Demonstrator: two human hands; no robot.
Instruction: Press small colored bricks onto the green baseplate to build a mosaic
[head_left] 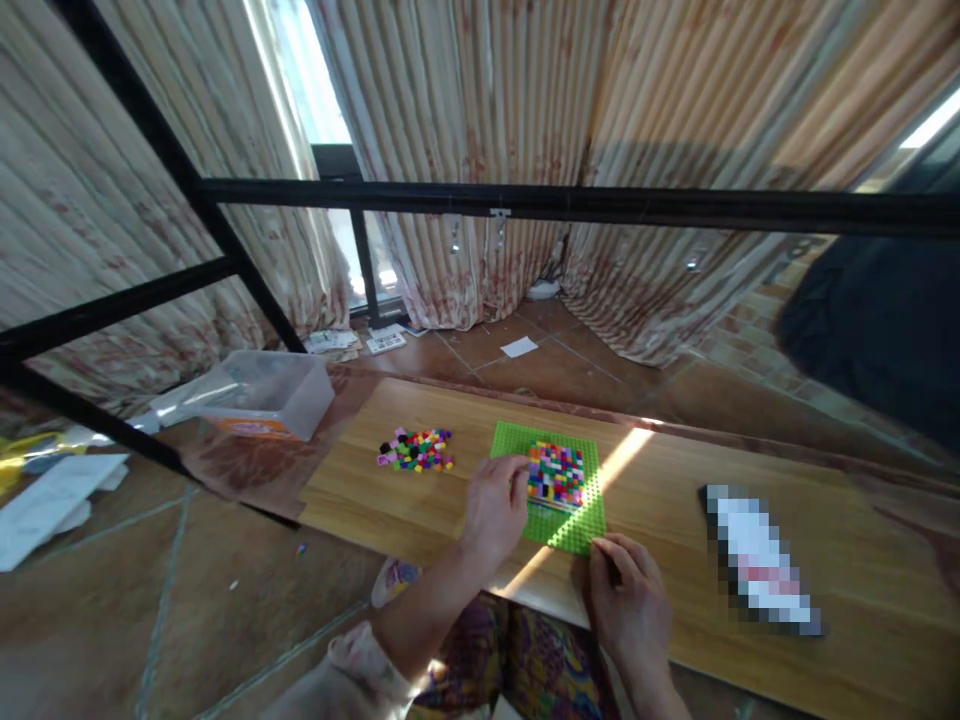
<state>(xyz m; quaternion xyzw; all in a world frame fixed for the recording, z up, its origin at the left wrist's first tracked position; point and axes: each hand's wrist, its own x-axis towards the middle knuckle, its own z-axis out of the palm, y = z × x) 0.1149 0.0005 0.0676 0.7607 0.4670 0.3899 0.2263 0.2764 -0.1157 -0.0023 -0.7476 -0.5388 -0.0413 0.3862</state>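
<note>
A green studded baseplate (551, 430) lies on the wooden board, carrying a dense block of small multicoloured toy bricks (556, 472). My left hand (495, 505) is over the plate's left side, fingers pinched together at the left edge of the brick block. What sits between those fingertips is too small to make out. At the plate's near right corner, my right hand (631, 600) has its fingers curled, with thumb and forefinger against the corner. A pile of loose toy bricks (420, 450) in mixed colours is spread to the left of the plate.
The long wooden board (675, 500) runs across in front of me. A pixelated dark-edged object (761, 565) lies on its right part. Beyond its left end stands a clear plastic bin (277, 395). A black metal rail (420, 197) crosses in front of the curtains (480, 100).
</note>
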